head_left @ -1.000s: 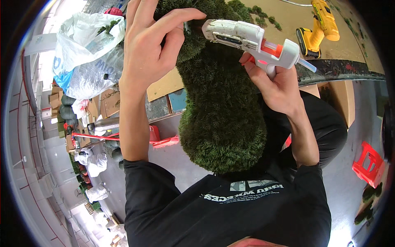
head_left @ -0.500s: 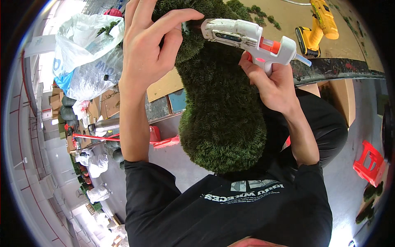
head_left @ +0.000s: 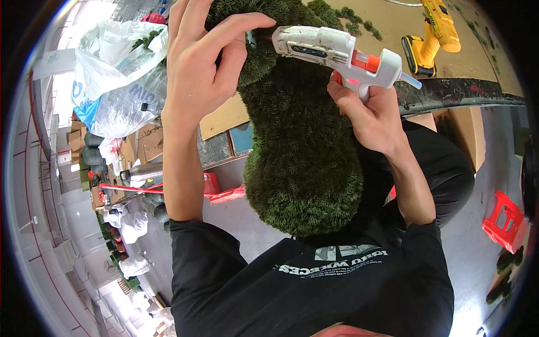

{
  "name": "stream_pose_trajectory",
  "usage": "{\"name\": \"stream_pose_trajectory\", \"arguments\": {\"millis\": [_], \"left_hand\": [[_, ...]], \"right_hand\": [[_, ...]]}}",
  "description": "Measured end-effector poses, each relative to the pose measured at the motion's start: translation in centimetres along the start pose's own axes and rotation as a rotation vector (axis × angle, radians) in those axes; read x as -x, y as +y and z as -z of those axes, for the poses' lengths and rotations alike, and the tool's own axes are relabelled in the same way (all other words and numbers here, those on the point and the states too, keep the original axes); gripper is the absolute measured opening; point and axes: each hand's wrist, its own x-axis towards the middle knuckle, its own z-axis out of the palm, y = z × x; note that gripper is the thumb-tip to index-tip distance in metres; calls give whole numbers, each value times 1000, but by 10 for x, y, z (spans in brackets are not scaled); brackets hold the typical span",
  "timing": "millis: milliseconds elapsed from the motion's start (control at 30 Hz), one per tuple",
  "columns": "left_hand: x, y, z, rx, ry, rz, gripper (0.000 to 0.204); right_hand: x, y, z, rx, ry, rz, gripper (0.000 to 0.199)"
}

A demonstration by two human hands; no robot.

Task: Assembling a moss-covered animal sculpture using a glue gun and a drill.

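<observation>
In the upper middle, my right hand [head_left: 370,115] grips a white hot glue gun [head_left: 314,44] with an orange trigger, its thumb at the trigger. A pale glue stick [head_left: 411,81] pokes out of its back end. The gun's nozzle points left into a large green artificial-foliage shape [head_left: 303,163], long and rounded, which leans from the table edge towards my lap. At its upper left, my left hand [head_left: 205,64] has its fingers apart, the index stretched across the foliage close to the nozzle. The upper fingers run out of the picture.
A yellow cordless drill [head_left: 432,36] lies on the table at the upper right, near loose green sprigs [head_left: 353,22]. A clear plastic bag [head_left: 120,78] stands at the left. Below are a red broom [head_left: 224,194] and a red plastic stool [head_left: 504,223]. A cardboard box [head_left: 467,137] is under the table.
</observation>
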Motion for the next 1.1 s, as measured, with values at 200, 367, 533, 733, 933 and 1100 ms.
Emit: {"name": "stream_pose_trajectory", "arguments": {"millis": [200, 367, 533, 733, 933, 1100], "left_hand": [[0, -1, 0, 1, 0, -4, 24], [1, -2, 0, 4, -1, -6, 24], [0, 0, 0, 4, -5, 6, 24], [2, -1, 0, -7, -7, 3, 24], [1, 0, -2, 18, -1, 24, 24], [0, 1, 1, 5, -7, 26, 23]], "right_hand": [[0, -1, -1, 6, 11, 1, 14], [0, -1, 0, 39, 6, -10, 14], [2, -2, -1, 20, 18, -6, 15], [7, -6, 0, 149, -32, 16, 15], [8, -20, -4, 305, 14, 72, 14], [7, -22, -6, 286, 30, 133, 13]]}}
